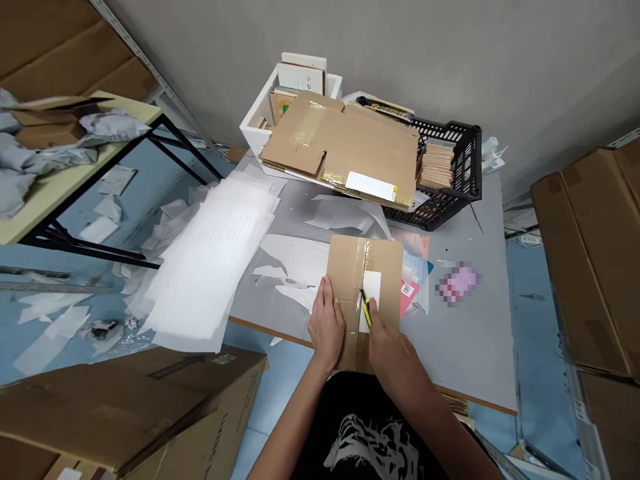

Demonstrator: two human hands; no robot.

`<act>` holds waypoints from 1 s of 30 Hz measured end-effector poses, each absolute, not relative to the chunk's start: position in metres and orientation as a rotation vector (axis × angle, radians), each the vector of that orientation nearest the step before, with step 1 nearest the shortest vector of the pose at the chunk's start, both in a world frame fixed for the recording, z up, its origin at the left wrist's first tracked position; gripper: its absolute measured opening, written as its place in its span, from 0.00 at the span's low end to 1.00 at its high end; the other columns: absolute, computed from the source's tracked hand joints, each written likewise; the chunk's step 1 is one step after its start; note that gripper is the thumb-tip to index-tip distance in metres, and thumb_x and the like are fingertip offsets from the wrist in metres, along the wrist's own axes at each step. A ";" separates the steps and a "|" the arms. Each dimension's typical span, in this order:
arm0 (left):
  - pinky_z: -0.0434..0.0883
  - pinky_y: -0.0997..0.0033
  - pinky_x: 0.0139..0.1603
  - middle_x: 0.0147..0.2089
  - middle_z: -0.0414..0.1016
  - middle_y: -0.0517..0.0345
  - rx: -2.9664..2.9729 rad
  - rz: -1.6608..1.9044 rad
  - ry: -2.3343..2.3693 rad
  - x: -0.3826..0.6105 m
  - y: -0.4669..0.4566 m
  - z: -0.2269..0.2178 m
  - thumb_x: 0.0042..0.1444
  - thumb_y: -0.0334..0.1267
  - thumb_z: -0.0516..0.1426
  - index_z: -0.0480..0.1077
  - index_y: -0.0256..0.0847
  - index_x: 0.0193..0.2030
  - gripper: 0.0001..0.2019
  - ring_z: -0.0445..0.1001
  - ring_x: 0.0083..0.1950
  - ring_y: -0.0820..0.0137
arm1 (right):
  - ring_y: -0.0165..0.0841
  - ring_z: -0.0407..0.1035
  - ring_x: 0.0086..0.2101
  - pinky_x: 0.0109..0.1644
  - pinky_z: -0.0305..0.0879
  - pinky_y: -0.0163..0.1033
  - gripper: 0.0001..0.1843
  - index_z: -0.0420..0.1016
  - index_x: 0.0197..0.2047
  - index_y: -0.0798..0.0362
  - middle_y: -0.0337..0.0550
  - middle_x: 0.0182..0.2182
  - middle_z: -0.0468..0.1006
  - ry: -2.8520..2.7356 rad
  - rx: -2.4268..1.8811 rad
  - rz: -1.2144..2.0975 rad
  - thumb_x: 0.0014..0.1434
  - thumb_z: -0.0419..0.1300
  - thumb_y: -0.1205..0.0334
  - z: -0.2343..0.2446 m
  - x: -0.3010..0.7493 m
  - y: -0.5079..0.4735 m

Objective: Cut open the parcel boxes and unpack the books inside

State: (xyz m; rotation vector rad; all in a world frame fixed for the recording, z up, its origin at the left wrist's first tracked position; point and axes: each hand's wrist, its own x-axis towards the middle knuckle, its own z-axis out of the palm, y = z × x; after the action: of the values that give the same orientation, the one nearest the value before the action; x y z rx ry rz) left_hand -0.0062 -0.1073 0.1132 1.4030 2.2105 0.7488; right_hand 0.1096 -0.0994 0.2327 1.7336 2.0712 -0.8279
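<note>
A small taped cardboard box (365,257) with a white label lies at the near edge of the grey table (465,347). My left hand (327,325) rests flat on the box's left side, fingers stretched out and holding nothing. My right hand (387,347) is closed round a yellow and black utility knife (367,310), whose tip sits on the tape seam down the middle of the box.
A flattened cardboard box (345,143) lies across a white bin (255,123) of books and a black crate (463,163). White foam sheets (210,260) overhang the table's left side. Large cartons stand at lower left (125,407) and right (590,253). Paper scraps litter the blue floor.
</note>
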 end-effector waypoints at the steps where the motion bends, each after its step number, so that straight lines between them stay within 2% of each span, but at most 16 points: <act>1: 0.68 0.59 0.59 0.69 0.55 0.51 1.401 0.760 2.208 -0.006 -0.107 0.113 0.66 0.38 0.41 0.45 0.44 0.70 0.26 0.60 0.66 0.63 | 0.38 0.74 0.33 0.35 0.65 0.37 0.33 0.42 0.70 0.62 0.53 0.33 0.79 2.065 1.759 -0.825 0.62 0.40 0.76 0.237 0.110 -0.096; 5: 0.68 0.58 0.59 0.69 0.56 0.52 1.408 0.796 2.200 -0.007 -0.108 0.112 0.65 0.37 0.41 0.45 0.45 0.70 0.26 0.60 0.66 0.63 | 0.36 0.73 0.32 0.34 0.63 0.36 0.31 0.41 0.70 0.61 0.51 0.32 0.79 2.022 1.908 -0.773 0.64 0.41 0.71 0.245 0.106 -0.067; 9: 0.69 0.59 0.58 0.69 0.57 0.52 1.413 0.790 2.211 -0.009 -0.108 0.110 0.65 0.37 0.42 0.46 0.45 0.70 0.26 0.61 0.66 0.63 | 0.35 0.73 0.33 0.34 0.63 0.35 0.32 0.40 0.70 0.64 0.52 0.34 0.79 2.074 1.937 -0.721 0.63 0.39 0.74 0.227 0.093 -0.039; 14: 0.68 0.58 0.59 0.68 0.57 0.51 1.420 0.804 2.209 -0.013 -0.106 0.108 0.65 0.35 0.42 0.46 0.44 0.70 0.26 0.61 0.66 0.63 | 0.37 0.74 0.36 0.36 0.65 0.36 0.36 0.38 0.69 0.68 0.55 0.35 0.79 2.095 1.877 -0.597 0.58 0.42 0.79 0.211 0.079 -0.032; 19: 0.67 0.60 0.60 0.69 0.56 0.52 1.428 0.824 2.177 -0.012 -0.106 0.109 0.64 0.35 0.42 0.45 0.44 0.70 0.27 0.60 0.66 0.63 | 0.38 0.76 0.37 0.39 0.68 0.37 0.35 0.37 0.69 0.70 0.58 0.35 0.79 2.066 1.798 -0.510 0.60 0.44 0.77 0.210 0.073 -0.040; 30: 0.69 0.59 0.58 0.69 0.55 0.53 1.360 0.800 2.171 -0.011 -0.103 0.111 0.65 0.36 0.41 0.46 0.43 0.70 0.27 0.61 0.66 0.63 | 0.41 0.75 0.39 0.41 0.67 0.39 0.35 0.38 0.69 0.70 0.61 0.36 0.78 1.976 1.686 -0.647 0.59 0.44 0.78 0.216 0.078 -0.056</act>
State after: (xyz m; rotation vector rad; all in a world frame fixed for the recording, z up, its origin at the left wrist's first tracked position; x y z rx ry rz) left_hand -0.0112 -0.1030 0.1109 1.3604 2.1711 0.7999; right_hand 0.0778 -0.0563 0.2159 1.6856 1.9764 -0.6473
